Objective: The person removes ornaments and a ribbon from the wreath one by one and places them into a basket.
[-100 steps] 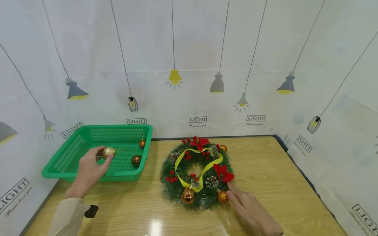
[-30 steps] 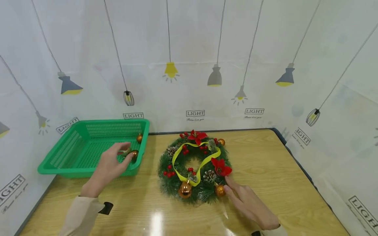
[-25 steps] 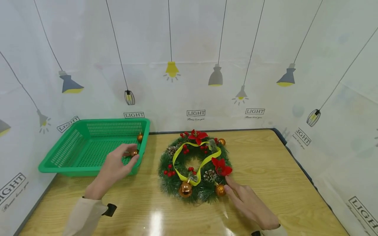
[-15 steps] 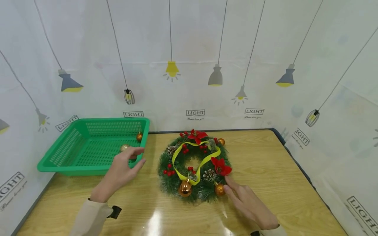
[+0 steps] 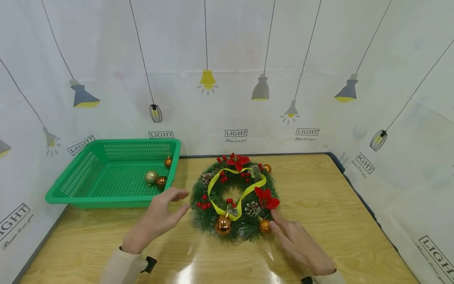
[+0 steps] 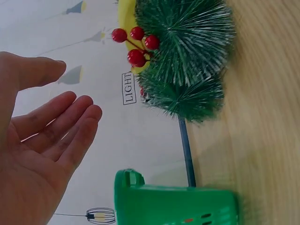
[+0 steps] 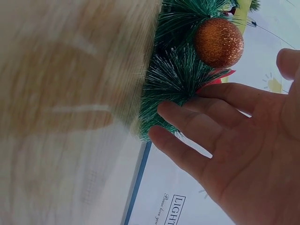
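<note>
A green Christmas wreath (image 5: 209, 221) lies on the table, dressed with red flowers, berries, pinecones, a yellow ribbon (image 5: 211, 197) and copper baubles. My left hand (image 5: 159, 217) hovers just left of it, fingers loosely bent, holding nothing; the left wrist view shows its empty palm. My right hand (image 5: 298, 242) rests against the wreath's right side, beside a glittery orange bauble (image 5: 264, 226). In the right wrist view its extended fingers (image 7: 187, 122) touch the green needles. A shiny copper bauble (image 5: 223, 225) sits at the wreath's front.
At the back left stands a green plastic basket (image 5: 106, 199). Inside it are a gold glitter bauble (image 5: 151, 177), a brown bauble (image 5: 161, 182) and a small orange bauble (image 5: 168, 161). A wall printed with lamps rises behind the table (image 5: 319, 197).
My left hand first held the gold bauble over the basket, then let it go there near the brown one. It has since moved right, out towards the wreath. My right hand stays put.
</note>
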### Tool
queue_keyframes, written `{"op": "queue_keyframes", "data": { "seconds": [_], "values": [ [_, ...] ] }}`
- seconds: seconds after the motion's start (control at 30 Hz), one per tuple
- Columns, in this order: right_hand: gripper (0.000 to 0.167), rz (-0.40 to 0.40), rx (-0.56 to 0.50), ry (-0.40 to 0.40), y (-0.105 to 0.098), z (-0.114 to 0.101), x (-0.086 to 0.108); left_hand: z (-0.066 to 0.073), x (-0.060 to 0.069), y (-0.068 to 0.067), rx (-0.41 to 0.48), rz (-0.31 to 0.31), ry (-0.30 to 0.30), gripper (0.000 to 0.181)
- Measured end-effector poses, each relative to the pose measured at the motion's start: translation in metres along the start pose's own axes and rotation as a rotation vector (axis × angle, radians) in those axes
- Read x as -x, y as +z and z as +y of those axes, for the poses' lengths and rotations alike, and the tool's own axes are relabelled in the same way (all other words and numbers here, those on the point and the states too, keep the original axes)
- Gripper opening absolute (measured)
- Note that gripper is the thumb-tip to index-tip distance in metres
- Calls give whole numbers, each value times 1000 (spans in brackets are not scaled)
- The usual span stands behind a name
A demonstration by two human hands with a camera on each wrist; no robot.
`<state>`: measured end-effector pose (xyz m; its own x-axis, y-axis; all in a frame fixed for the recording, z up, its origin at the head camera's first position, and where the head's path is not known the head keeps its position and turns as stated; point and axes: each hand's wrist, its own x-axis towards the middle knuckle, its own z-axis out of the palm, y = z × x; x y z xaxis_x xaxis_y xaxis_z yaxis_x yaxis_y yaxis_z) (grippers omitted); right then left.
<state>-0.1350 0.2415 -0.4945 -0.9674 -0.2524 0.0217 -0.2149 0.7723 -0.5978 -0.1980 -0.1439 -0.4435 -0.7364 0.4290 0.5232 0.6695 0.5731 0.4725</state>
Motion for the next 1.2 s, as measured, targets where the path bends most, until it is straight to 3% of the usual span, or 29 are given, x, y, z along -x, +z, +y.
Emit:
{"op": "queue_keyframes", "data": {
  "seconds": [0.17,0.43,0.87,1.2],
  "values": [
    [59,9,13,-23,1,0,0,4,4,11,60,-7,25,27],
    [58,11,13,-28,0,1,1,16,8,27,112,-75,17,27],
    [59,5,0,-21,1,1,1,33,14,53,131,-133,36,28],
    [59,-1,-4,-21,2,3,0,42,17,72,136,-142,-48,38]
  ]
}}
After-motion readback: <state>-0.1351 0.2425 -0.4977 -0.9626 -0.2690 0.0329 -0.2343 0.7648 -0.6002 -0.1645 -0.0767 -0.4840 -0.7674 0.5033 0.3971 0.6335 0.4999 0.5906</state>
